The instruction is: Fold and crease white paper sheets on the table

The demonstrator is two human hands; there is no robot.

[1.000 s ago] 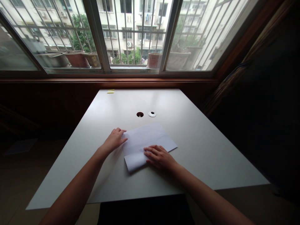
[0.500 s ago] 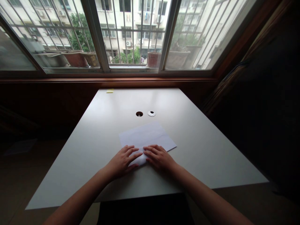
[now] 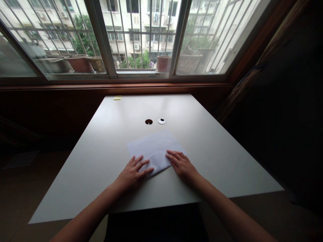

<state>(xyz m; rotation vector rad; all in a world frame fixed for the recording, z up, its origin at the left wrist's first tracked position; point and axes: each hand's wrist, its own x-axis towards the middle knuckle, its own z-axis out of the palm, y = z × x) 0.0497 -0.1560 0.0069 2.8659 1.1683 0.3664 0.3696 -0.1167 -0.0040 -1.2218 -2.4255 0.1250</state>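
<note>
In the head view, a sheet of white paper (image 3: 156,144) lies on the white desk (image 3: 217,168), set at a slant, with both hands on its near part. The left hand (image 3: 135,172) is open with its fingers spread, the fingertips resting on the paper's near left portion, while the palm and wrist lie off toward the person. The right hand (image 3: 182,164) is flatter, its fingers side by side, and it touches the paper's right side near the near edge. Neither hand is closed round anything. Between the hands runs a stretch of the near edge (a curved line shows in the paper just above it, perhaps a fold), and most of the sheet extends beyond the fingertips, away from the person. Past its far edge are a round hole (image 3: 148,122) in the desk and, just right of it, a white ring-shaped cover (image 3: 162,121). A yellow slip (image 3: 117,97) sits at the desk's far left corner.
</note>
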